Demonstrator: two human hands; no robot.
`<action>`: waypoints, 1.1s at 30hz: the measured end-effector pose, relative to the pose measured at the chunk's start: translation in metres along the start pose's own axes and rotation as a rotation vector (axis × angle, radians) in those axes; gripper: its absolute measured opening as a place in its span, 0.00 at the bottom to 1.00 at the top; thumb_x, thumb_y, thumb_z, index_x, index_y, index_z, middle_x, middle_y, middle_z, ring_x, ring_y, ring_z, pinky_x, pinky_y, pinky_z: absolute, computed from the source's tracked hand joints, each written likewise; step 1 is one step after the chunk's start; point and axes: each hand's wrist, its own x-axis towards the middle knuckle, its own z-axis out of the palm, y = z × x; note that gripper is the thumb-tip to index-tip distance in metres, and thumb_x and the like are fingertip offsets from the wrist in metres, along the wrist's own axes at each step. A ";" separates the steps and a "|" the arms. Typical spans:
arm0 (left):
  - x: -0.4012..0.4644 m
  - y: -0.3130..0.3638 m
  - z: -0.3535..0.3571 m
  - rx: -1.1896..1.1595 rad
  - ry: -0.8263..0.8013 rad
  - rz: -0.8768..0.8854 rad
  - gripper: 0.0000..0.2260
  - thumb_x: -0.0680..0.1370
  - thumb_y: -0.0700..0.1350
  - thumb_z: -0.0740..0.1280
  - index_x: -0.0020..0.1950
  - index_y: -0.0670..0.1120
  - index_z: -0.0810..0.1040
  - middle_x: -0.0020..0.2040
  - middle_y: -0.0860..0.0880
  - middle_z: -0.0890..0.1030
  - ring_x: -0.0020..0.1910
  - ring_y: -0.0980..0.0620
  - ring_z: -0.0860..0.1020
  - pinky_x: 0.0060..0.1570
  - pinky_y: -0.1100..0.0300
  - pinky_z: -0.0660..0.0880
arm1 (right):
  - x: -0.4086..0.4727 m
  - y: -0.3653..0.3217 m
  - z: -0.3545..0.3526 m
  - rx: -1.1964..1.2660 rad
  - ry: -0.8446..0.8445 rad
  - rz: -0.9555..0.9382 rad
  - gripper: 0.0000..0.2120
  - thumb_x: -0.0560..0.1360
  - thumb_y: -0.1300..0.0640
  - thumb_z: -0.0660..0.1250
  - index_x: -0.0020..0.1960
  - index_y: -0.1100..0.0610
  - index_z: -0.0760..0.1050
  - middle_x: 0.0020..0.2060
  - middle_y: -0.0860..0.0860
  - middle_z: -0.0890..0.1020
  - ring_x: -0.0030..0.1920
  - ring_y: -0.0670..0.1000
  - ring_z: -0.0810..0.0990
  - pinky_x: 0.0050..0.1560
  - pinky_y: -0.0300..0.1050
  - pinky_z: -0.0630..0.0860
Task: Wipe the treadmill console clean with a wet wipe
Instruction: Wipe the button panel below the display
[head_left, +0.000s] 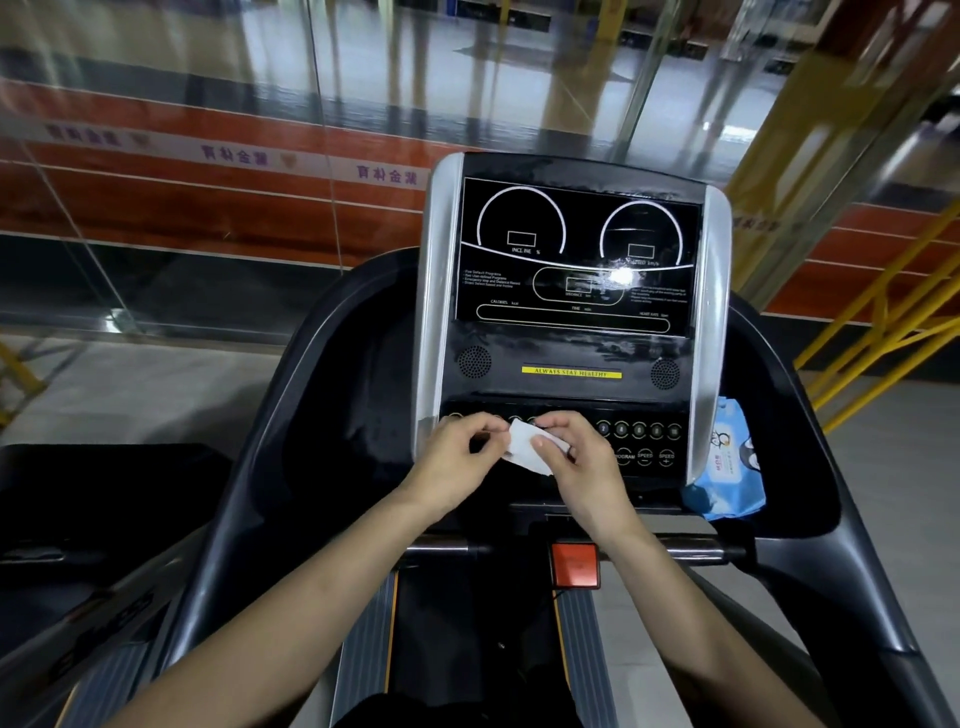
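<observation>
The treadmill console (574, 260) stands ahead, a black display panel between silver side rails, with wet streaks on its surface. Below it runs a row of round buttons (639, 430). A small folded white wet wipe (522, 448) is held in front of the button panel. My left hand (449, 465) pinches its left edge and my right hand (576, 462) grips its right side. The hands hide the middle buttons.
A blue wet wipe pack (727, 467) lies in the right tray beside the console. A red safety key (575, 565) sits on the grey handlebar (691, 548) below. Yellow railings (883, 322) stand at the right, glass wall panels behind.
</observation>
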 end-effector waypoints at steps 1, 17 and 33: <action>0.000 0.002 0.002 -0.056 -0.014 -0.015 0.06 0.82 0.49 0.70 0.55 0.51 0.85 0.52 0.57 0.85 0.54 0.68 0.78 0.57 0.73 0.69 | 0.000 0.000 -0.001 0.055 0.002 0.043 0.09 0.80 0.58 0.72 0.57 0.47 0.80 0.54 0.47 0.85 0.55 0.45 0.83 0.55 0.42 0.77; -0.015 -0.031 -0.018 0.383 0.241 0.069 0.07 0.81 0.48 0.70 0.58 0.52 0.83 0.57 0.55 0.81 0.60 0.51 0.74 0.62 0.51 0.72 | 0.001 -0.001 0.031 0.401 0.076 0.229 0.11 0.80 0.61 0.72 0.61 0.57 0.85 0.55 0.54 0.88 0.57 0.52 0.87 0.64 0.54 0.82; -0.026 -0.056 -0.054 1.071 0.009 0.149 0.38 0.81 0.42 0.59 0.84 0.47 0.39 0.84 0.52 0.35 0.81 0.40 0.31 0.80 0.40 0.35 | -0.007 0.062 0.089 -1.063 -0.020 -0.354 0.34 0.86 0.44 0.48 0.84 0.60 0.45 0.85 0.55 0.44 0.84 0.51 0.40 0.83 0.58 0.40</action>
